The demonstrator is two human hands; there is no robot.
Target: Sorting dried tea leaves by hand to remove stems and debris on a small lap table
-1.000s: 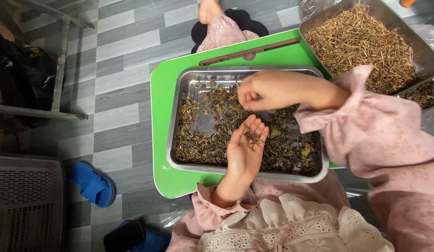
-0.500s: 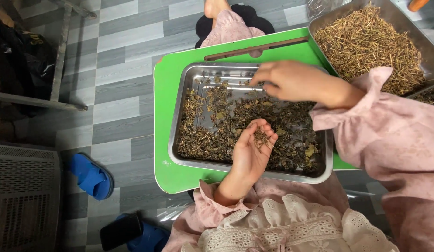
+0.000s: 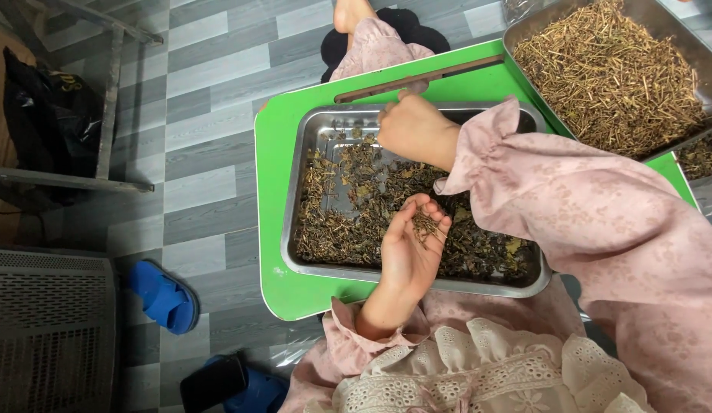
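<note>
Head view: you sit over a steel tray (image 3: 310, 264) of dried herbs (image 3: 348, 229) on a green desk (image 3: 276, 191), sorting the litter by hand. Your left hand (image 3: 413, 252) lies palm up over the tray's middle, fingers (image 3: 429, 210) loosely curled in a half-open cup, and cradles a small tuft of stems (image 3: 425, 226). Your right hand (image 3: 413, 126) reaches to 12 o'clock of the tray, knuckles toward the camera, its grip bunched down onto the herbs near the far rim; whether its fingertips pinch anything I cannot tell, since the back of the hand hides them.

The step in hand looks like picking: stems go from the mixed leaves into the cupped palm. The next move likely calls for a fine pinch at the far edge, then a short carry back to the left palm, kept level so the tuft does not spill.

At 2 o'clock a second tray (image 3: 524, 46) holds a heap of pale cut stalks (image 3: 612, 76), apart from the first tray. At 9 o'clock on the grey tiled floor (image 3: 195, 138) lies a blue slipper (image 3: 165, 294).
</note>
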